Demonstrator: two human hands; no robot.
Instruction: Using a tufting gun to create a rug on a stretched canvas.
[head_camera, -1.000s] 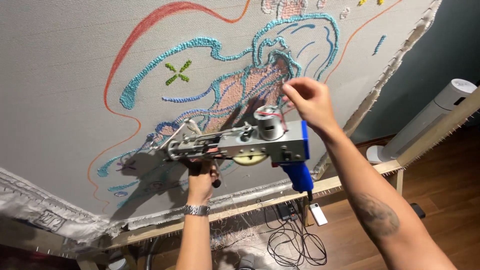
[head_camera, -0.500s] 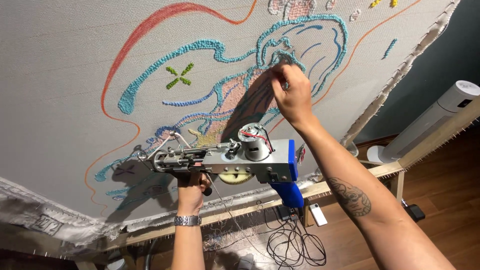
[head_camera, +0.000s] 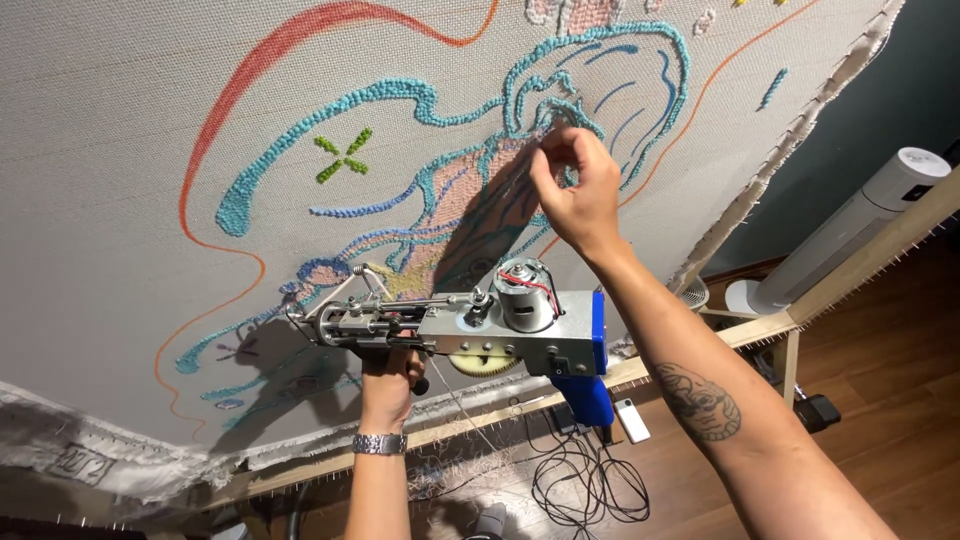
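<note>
My left hand (head_camera: 388, 380) grips the front handle of a metal tufting gun (head_camera: 470, 325) with a blue rear grip, held level in front of a stretched grey cloth (head_camera: 110, 150). The gun's needle end points left, close to the cloth. My right hand (head_camera: 575, 185) is raised against the cloth, fingers pinched at the tufted teal outline (head_camera: 400, 95) beside a pink tufted patch (head_camera: 480, 200). Whether a thread is pinched is hidden. Orange drawn lines and a small green tufted cross (head_camera: 342, 157) mark the cloth.
The cloth is stretched on a wooden frame (head_camera: 860, 265) with spiked edges. A white tower fan (head_camera: 850, 235) stands at the right on a wooden floor. Black cables (head_camera: 590, 485) and a small white device (head_camera: 632, 420) lie on the floor below the gun.
My right hand has moved up and left from near the gun's motor to the teal outline on the cloth. The gun has dropped slightly in view, still held by my left hand.
</note>
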